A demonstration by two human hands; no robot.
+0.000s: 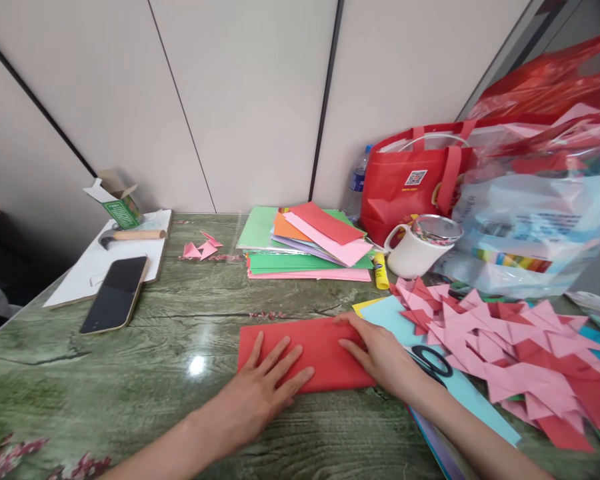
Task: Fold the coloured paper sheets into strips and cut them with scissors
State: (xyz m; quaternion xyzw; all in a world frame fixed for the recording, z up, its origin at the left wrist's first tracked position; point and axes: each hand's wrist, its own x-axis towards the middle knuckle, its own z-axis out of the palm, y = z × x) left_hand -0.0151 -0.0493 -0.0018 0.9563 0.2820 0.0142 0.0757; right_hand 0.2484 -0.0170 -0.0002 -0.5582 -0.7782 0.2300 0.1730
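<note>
A folded red paper sheet [320, 343] lies flat on the green marbled table [170, 360] in front of me. My left hand [265, 387] rests on its lower left part, palm down with fingers spread. My right hand [380, 353] presses on the sheet's right end, fingers stretched out flat along the edge. Neither hand grips anything. Black-handled scissors [433, 363] lie just right of my right hand on a light blue sheet [395, 313].
A heap of folded pink and red paper pieces [520, 347] fills the right side. A stack of coloured paper [310, 247], a yellow glue stick [380, 270], a white mug [415, 250] and red bags [420, 180] stand behind. At left lie a phone [115, 293], a hammer [130, 235] and a small box [120, 203].
</note>
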